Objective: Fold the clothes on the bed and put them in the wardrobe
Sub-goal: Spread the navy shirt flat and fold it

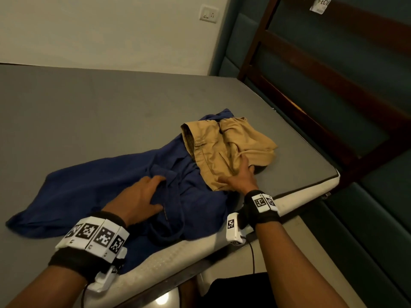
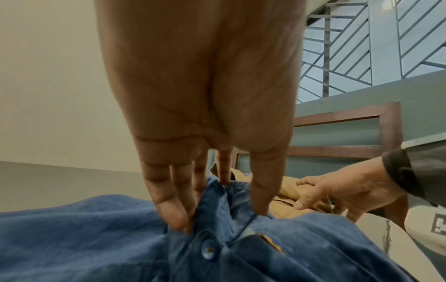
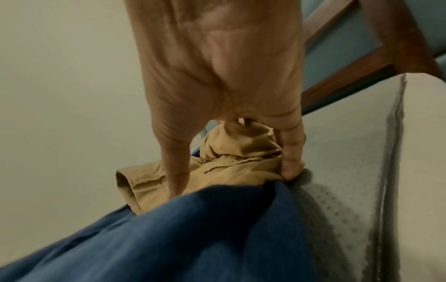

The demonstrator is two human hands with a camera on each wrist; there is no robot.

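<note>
The left wrist view alone shows a button (image 2: 208, 250) below the left hand (image 1: 140, 196), whose fingers pinch the blue shirt (image 1: 93, 187). The shirt's long axis runs leftward from that hand. The right hand (image 1: 239, 177) grips the tan shorts (image 1: 224, 150).

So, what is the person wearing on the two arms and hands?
Both hands, left hand and right hand, are bare, without gloves or sleeves. Each wrist carries a black band with white blocks printed with black square markers. A thin black cable hangs from the right one.

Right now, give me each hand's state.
Left hand: pinching the blue shirt.
Right hand: gripping the tan shorts.
</note>
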